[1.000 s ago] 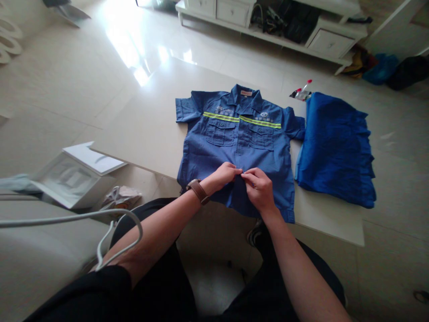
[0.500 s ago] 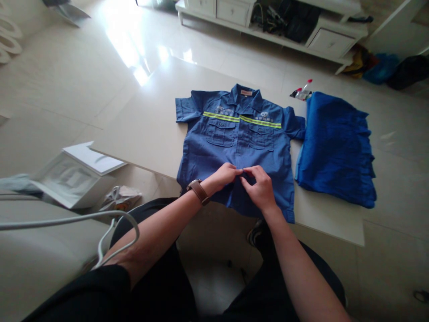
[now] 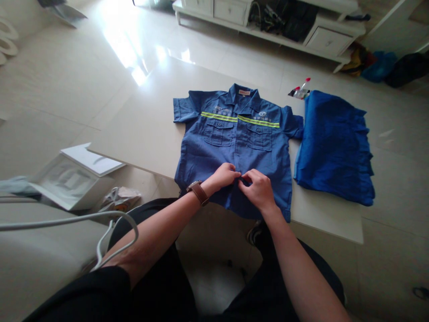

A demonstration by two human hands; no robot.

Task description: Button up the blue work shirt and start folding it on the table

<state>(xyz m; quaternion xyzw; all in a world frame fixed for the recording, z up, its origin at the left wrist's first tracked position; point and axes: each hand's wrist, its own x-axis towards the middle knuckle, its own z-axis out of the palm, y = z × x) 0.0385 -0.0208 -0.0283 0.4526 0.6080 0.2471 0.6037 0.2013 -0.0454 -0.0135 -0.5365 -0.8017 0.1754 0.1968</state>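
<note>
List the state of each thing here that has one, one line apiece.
Blue shirt, spread front up on the table, collar open
Left hand, fingertips pinching the shirt's front edge
Right hand, fingertips at the same spot; grip unclear
Blue cloth pile, folded
Watch, strapped on the left wrist
Bottle, red cap on
Cabinet drawers, shut
White box, cannot tell whether open

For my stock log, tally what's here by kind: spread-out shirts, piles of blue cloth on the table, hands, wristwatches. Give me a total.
Spread-out shirt: 1
Pile of blue cloth: 1
Left hand and right hand: 2
Wristwatch: 1
Total: 5
</note>
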